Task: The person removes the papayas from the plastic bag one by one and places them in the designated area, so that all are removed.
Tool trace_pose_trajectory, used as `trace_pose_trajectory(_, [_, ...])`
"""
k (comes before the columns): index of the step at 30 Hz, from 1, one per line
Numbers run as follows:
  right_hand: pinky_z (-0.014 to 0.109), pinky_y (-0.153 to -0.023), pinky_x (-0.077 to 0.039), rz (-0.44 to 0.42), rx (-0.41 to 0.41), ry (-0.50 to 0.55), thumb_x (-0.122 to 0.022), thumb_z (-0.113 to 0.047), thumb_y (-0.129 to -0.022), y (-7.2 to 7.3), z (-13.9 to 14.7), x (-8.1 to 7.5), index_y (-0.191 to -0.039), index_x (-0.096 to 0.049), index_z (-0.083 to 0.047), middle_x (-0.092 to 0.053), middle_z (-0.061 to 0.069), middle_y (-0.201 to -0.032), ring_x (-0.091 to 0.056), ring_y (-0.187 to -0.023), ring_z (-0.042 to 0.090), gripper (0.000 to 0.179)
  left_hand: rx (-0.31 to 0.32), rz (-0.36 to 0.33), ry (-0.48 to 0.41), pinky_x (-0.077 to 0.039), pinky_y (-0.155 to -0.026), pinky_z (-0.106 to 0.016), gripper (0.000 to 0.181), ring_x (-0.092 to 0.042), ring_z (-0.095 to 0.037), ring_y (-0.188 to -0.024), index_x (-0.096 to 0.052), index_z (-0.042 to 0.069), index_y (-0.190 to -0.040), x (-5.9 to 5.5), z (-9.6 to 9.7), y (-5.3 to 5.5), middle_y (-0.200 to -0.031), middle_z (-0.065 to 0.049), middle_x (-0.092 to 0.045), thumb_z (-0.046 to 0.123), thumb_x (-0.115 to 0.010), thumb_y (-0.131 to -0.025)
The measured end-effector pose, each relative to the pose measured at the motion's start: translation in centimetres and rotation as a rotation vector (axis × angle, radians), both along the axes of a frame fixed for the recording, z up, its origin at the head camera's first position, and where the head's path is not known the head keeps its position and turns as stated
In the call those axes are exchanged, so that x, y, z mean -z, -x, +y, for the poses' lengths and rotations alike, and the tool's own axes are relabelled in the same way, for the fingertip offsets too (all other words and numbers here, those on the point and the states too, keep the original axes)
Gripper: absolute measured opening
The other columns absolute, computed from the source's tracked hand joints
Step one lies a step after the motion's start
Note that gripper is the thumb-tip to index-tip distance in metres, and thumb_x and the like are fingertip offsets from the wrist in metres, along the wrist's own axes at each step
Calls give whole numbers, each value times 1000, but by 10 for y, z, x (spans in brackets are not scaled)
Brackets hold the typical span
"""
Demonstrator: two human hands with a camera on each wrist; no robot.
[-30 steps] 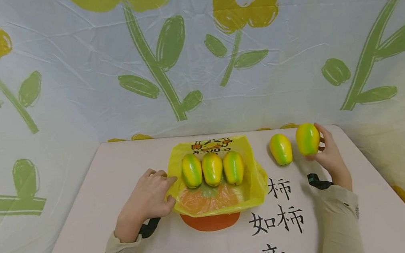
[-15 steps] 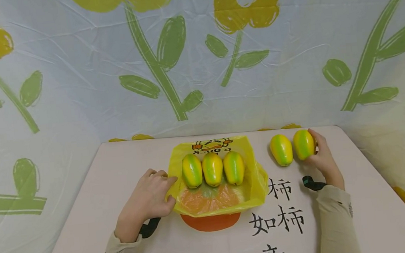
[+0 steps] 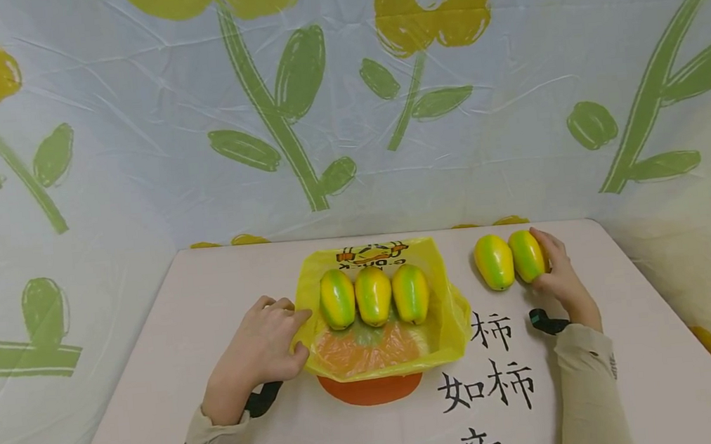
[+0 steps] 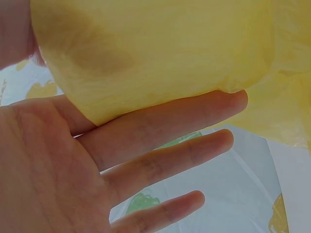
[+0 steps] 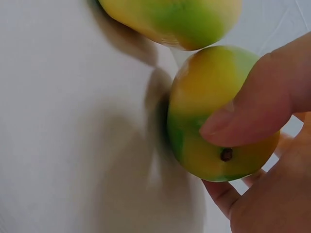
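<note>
Beside the yellow plastic bag (image 3: 457, 333), my left hand (image 3: 261, 343) touches its left rim with fairly straight fingers. The left wrist view has the bag film (image 4: 160, 53) draped over part of that hand, with the lower fingers (image 4: 170, 167) spread outside it. Three yellow-green papayas stand in a row at the bag: left papaya (image 3: 337, 300), middle papaya (image 3: 373, 296) and right papaya (image 3: 410, 295). At the back right, my right hand (image 3: 563, 278) grips another papaya (image 3: 527, 256) between thumb and fingers. It is close against a further papaya (image 3: 493, 263) on its left.
The pale table (image 3: 170, 351) bears black characters (image 3: 487, 387) and an orange print (image 3: 370, 391), partly under the bag. Behind the table's back edge hangs a flower-patterned cloth (image 3: 489, 154). Each wrist carries a dark strap.
My right hand has moved left and slightly down with its papaya, bringing it from apart to close beside the neighbouring papaya. The left hand and the bag have stayed put.
</note>
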State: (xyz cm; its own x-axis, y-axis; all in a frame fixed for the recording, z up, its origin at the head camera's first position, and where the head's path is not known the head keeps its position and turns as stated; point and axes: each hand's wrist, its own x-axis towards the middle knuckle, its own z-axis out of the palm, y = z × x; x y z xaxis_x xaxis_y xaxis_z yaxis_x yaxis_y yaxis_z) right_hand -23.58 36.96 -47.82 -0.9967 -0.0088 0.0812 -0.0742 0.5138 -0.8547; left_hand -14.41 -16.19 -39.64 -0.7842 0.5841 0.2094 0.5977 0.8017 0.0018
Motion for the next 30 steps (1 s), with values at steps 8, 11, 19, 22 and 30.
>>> trace_pose_trajectory(8, [80, -101, 0, 10, -38, 24, -59, 14, -60, 1, 1, 1, -159, -11, -10, 2, 27, -158, -4, -136, 54, 112, 2, 2, 3, -45, -85, -46, 39, -62, -23, -91, -73, 7, -102, -1, 1, 0, -83, -4, -70, 17, -59, -67])
trace_pose_trajectory(11, [80, -101, 0, 7, -42, 32, -58, 15, -61, 2, 2, 2, -159, -9, -8, 3, 27, -158, -2, -137, 54, 111, 9, 6, 0, -45, -84, -45, 38, -61, -23, -89, -73, 7, -101, 0, 1, 0, -80, -3, -69, 16, -59, -67])
trace_pose_trajectory(19, [79, -102, -8, -21, -30, 4, -61, 11, -66, -2, 0, -3, -159, -7, -10, 6, 26, -159, -5, -137, 55, 110, 13, 14, 2, -45, -84, -46, 38, -62, -23, -90, -73, 7, -100, 0, 0, 0, -77, -2, -69, 15, -59, -66])
trace_pose_trajectory(22, [74, -102, -19, -20, -33, 8, -61, 11, -66, -4, 1, -4, -159, -6, -9, 6, 25, -159, -10, -135, 54, 110, 14, 12, 3, -46, -84, -46, 38, -62, -23, -90, -73, 7, -101, 0, 0, 0, -78, -3, -69, 15, -59, -66])
trace_pose_trajectory(30, [75, -105, -10, 2, -53, 70, -56, 20, -62, -5, 4, -7, -158, -6, -6, 8, 27, -158, -6, -135, 57, 111, 13, 11, 5, -46, -83, -46, 38, -62, -23, -89, -73, 7, -101, -1, 1, 0, -79, -3, -69, 16, -59, -67])
